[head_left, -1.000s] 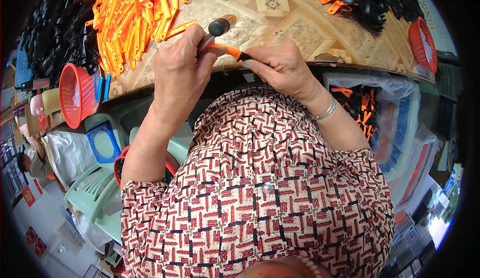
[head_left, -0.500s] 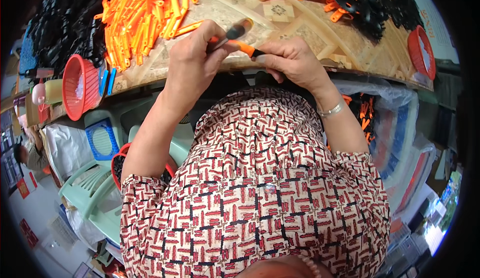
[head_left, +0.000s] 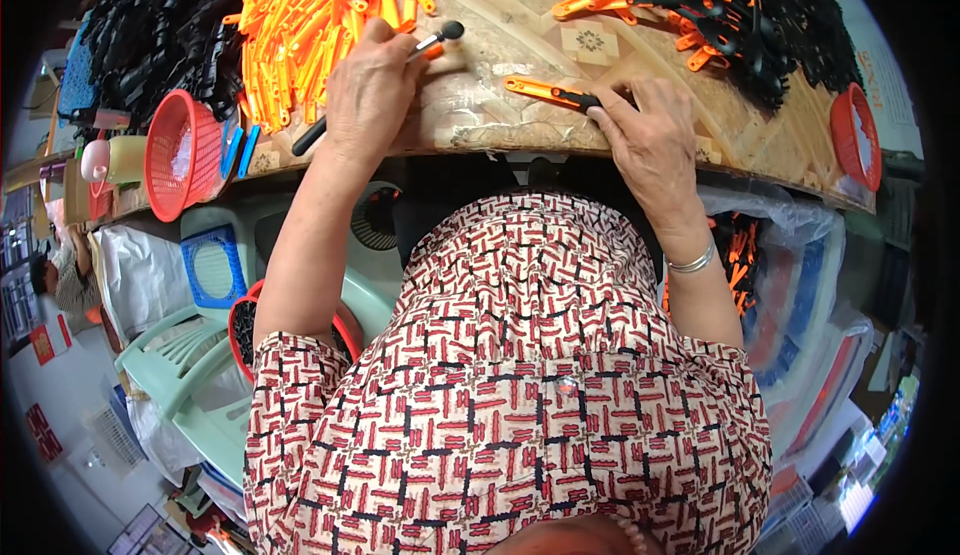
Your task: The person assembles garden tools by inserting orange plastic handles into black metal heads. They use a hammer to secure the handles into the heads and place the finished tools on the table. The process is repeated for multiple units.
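Observation:
My left hand (head_left: 368, 95) grips a black-handled tool (head_left: 330, 125) with an orange collar and a round black tip, held over the patterned tabletop (head_left: 520, 125). My right hand (head_left: 650, 140) presses down on an orange plastic strip with a black end piece (head_left: 550, 93), which lies flat on the tabletop near its front edge. A big heap of orange plastic strips (head_left: 310, 15) lies just beyond my left hand. Black plastic parts (head_left: 150, 35) are piled at the far left.
A mixed heap of orange and black pieces (head_left: 740, 15) covers the far right of the table. A red basket (head_left: 178, 155) stands at the left edge, another red basket (head_left: 860, 135) at the right. Pale green plastic chairs (head_left: 180, 365) and a blue frame (head_left: 212, 267) sit below left.
My hands have drawn apart: the left has moved left with the tool, and the right has set the orange and black piece down on the tabletop, where it holds it flat.

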{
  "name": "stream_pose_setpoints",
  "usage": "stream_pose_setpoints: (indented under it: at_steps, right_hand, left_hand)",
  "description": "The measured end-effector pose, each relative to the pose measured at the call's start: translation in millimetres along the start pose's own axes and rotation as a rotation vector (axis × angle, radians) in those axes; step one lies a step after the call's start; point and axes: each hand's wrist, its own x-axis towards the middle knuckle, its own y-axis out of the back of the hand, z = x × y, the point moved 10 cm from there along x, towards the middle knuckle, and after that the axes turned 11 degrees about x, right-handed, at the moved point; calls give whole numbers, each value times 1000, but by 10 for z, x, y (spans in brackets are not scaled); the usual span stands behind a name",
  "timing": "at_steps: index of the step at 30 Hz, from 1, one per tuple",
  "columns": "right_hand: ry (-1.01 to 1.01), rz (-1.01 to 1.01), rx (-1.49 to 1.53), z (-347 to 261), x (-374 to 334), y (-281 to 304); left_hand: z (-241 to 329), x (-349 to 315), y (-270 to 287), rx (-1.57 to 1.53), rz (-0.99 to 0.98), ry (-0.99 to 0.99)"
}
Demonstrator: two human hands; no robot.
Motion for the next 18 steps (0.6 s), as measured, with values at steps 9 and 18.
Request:
stream_pose_setpoints:
  at_steps: [9,18]
  right_hand:
    - [37,49,58,-4,-71,-51]
    - [60,94,109,12,-58,-34]
  left_hand:
    - [363,7,185,-400,34,-79]
    - [1024,38,13,-514,-8,-319]
